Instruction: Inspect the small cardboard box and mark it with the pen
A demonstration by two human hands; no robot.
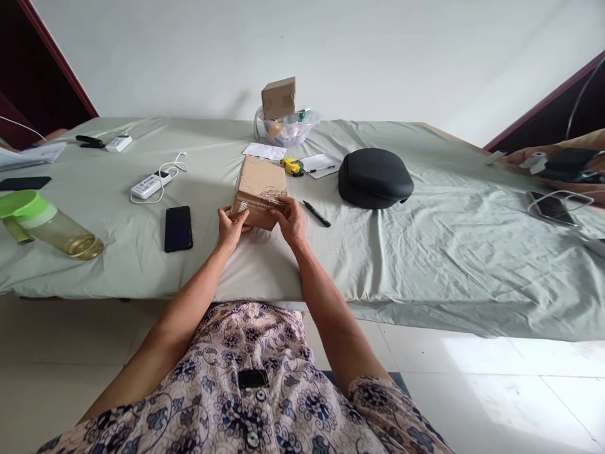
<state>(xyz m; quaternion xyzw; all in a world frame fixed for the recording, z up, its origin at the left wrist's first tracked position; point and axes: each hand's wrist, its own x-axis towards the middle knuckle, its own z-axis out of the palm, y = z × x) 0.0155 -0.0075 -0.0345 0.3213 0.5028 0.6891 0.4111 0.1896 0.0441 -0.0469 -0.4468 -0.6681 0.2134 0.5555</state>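
Observation:
A brown cardboard box (261,178) is tilted between my two hands near the front of the table. My left hand (230,228) grips its lower left corner, the thumb beside a small checkered patch. At the lower right edge, my right hand (290,221) pinches the box, its fingertips by a tangle of thin dark strands or scribbled lines that I cannot tell apart. A black marker (316,214) lies just right of that hand. Behind the box are a yellow tape measure (292,166) and a white paper (265,151).
A clear basket (295,132) holds another cardboard box (278,98) by the wall. Right stands a black case (375,178). Left lie a phone (178,229), a power strip (152,184) and a green-lidded bottle (61,230). Another person's arm (562,151) is at far right.

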